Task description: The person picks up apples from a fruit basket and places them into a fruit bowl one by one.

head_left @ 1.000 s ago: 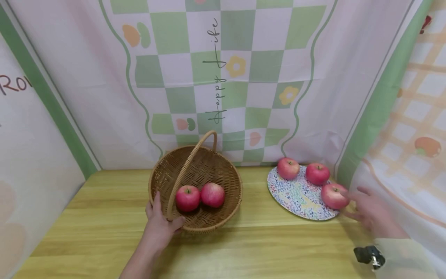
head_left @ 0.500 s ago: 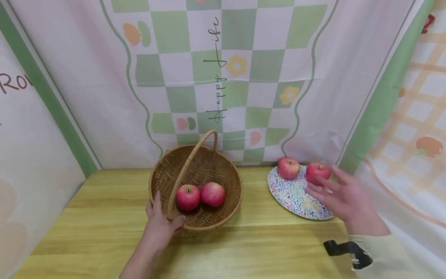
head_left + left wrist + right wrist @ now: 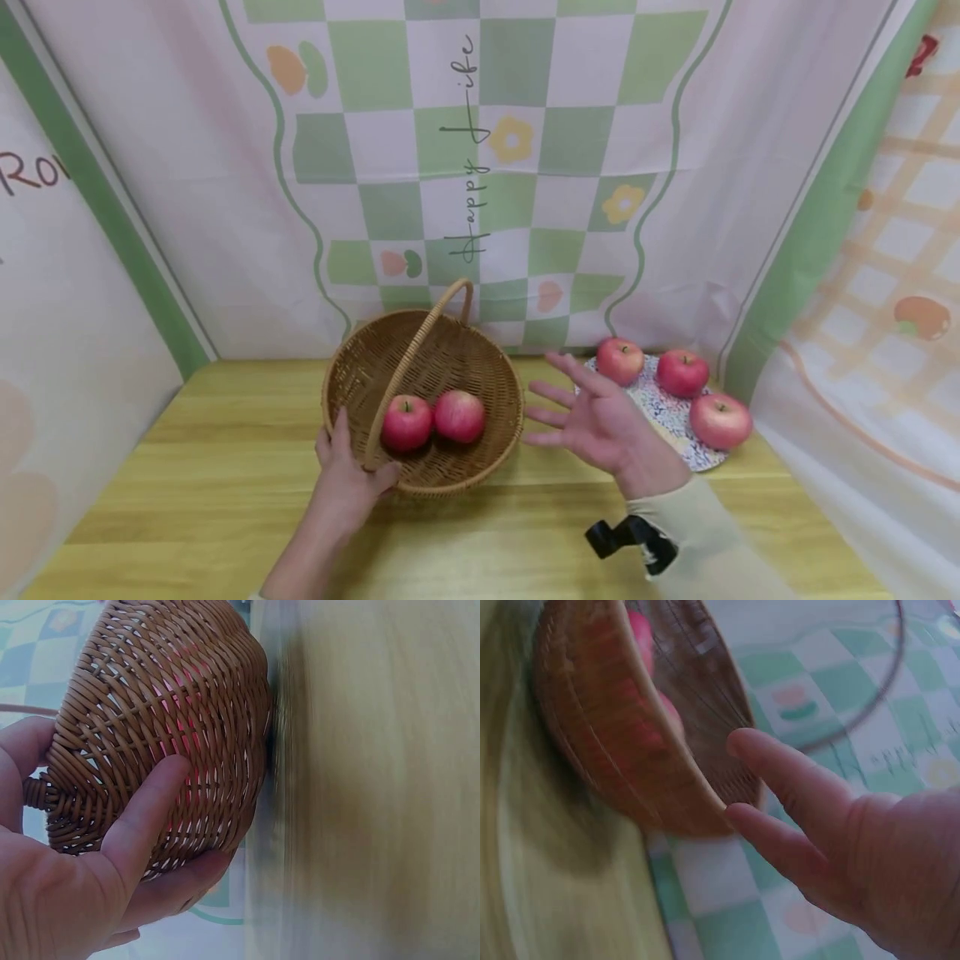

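Observation:
A round wicker basket (image 3: 491, 358) with an arched handle (image 3: 408, 358) sits on the wooden table, tilted towards me. Two red apples lie inside it, the left apple (image 3: 407, 423) beside the right apple (image 3: 459, 417). My left hand (image 3: 348, 475) grips the basket's left rim near the foot of the handle; in the left wrist view its fingers (image 3: 154, 817) lie along the woven wall. My right hand (image 3: 600, 425), holding nothing, has its fingers spread towards the basket's right rim. Behind it, a speckled plate (image 3: 660, 408) bears three more apples.
The plate's apples, a back-left apple (image 3: 620, 361), a back apple (image 3: 683, 372) and a front-right apple (image 3: 721, 421), sit round its edge. A green-and-white checked cloth (image 3: 510, 200) hangs behind the table (image 3: 480, 550). Another patterned cloth (image 3: 885, 333) hangs at the right.
My right hand has moved left from beside the plate's front-right apple, across the plate, to near the basket. All three apples stay on the plate. My left hand keeps its grip on the basket.

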Action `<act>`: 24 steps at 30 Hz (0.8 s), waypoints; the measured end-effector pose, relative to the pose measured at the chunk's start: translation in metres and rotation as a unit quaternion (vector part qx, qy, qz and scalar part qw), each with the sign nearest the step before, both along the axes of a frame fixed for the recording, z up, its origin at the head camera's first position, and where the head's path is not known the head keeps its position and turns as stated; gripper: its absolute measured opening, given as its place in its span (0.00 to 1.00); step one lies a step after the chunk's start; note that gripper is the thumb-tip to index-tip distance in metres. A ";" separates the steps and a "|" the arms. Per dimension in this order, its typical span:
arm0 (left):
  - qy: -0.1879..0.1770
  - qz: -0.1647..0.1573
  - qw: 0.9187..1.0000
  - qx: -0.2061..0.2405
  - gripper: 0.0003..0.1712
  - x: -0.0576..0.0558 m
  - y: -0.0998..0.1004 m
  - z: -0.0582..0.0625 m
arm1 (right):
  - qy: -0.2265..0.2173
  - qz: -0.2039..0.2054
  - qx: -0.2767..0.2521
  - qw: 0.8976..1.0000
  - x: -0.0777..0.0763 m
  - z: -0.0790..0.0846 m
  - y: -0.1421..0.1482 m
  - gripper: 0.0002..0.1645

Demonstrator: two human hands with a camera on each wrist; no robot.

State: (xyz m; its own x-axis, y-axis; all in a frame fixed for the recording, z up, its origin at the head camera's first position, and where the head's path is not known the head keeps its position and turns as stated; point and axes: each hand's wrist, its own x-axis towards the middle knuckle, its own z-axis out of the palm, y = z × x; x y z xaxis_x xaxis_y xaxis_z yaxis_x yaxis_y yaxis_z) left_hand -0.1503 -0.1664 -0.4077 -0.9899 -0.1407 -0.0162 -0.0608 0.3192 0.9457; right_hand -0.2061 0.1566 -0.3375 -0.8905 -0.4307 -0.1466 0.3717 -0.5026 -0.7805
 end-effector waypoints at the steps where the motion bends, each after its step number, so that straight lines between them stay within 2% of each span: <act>1: 0.000 0.000 1.000 -0.006 0.68 0.000 0.000 0.000 | -0.003 -0.004 0.004 1.000 0.000 -0.001 -0.006 0.44; 7: 0.004 0.000 0.999 -0.038 0.69 0.001 0.002 0.002 | 0.022 -0.026 0.036 0.999 0.004 -0.001 -0.028 0.46; 11: 0.013 -0.004 0.998 -0.058 0.69 0.002 0.004 0.004 | 0.025 -0.018 0.060 0.998 0.004 -0.006 -0.040 0.47; 19: 0.026 -0.009 0.996 -0.088 0.71 0.004 0.009 0.004 | -0.009 -0.017 0.108 0.994 -0.011 -0.024 -0.060 0.50; 24: 0.035 -0.013 0.995 -0.094 0.70 0.005 0.011 0.005 | -0.019 0.002 0.128 0.992 -0.020 -0.035 -0.066 0.51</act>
